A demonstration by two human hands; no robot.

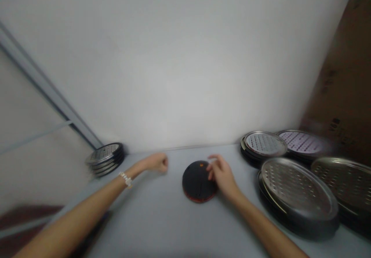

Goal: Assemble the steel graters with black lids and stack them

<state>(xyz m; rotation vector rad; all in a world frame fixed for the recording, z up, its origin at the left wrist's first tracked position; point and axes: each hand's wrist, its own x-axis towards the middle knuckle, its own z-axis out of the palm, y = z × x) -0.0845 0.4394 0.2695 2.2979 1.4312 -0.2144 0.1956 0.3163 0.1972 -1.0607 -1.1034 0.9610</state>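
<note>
A round black disc (198, 181) with an orange-red underside at its rim and a small orange spot near its far edge lies flat on the grey table (162, 215). My right hand (222, 175) is at the disc's right side, its fingers spread and resting on the black surface without gripping it. My left hand (158, 162) is curled into a loose fist a little left of the disc, holding nothing and not touching it. A white beaded bracelet (125, 179) circles my left wrist.
Stacks of round perforated steel trays with dark rims fill the table's right side, the nearest (297, 196) close to my right forearm. Another stack (106, 159) stands at the far left corner. A white wall (174, 64) and brown cardboard (339, 76) rise behind.
</note>
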